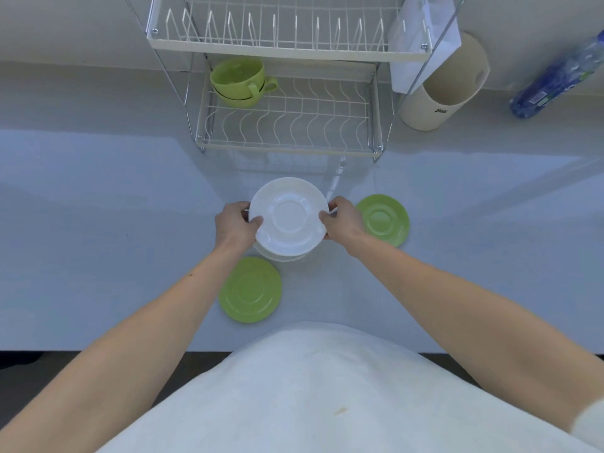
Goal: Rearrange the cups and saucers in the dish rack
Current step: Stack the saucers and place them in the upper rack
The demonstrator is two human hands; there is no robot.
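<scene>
A white saucer (289,216) is held over the counter between my left hand (236,225) on its left rim and my right hand (341,220) on its right rim. Another white dish (281,255) peeks out just beneath it. One green saucer (385,220) lies flat to the right, a second green saucer (250,290) lies nearer me on the left. Two green cups (240,81), stacked one in the other, sit at the back left of the wire dish rack's lower shelf (294,125). The upper shelf (287,34) holds nothing.
A cream utensil holder (447,89) hangs at the rack's right side behind a clear plastic sheet (421,37). A blue plastic bottle (562,76) lies at the far right. The counter's front edge (98,349) runs just ahead of my torso.
</scene>
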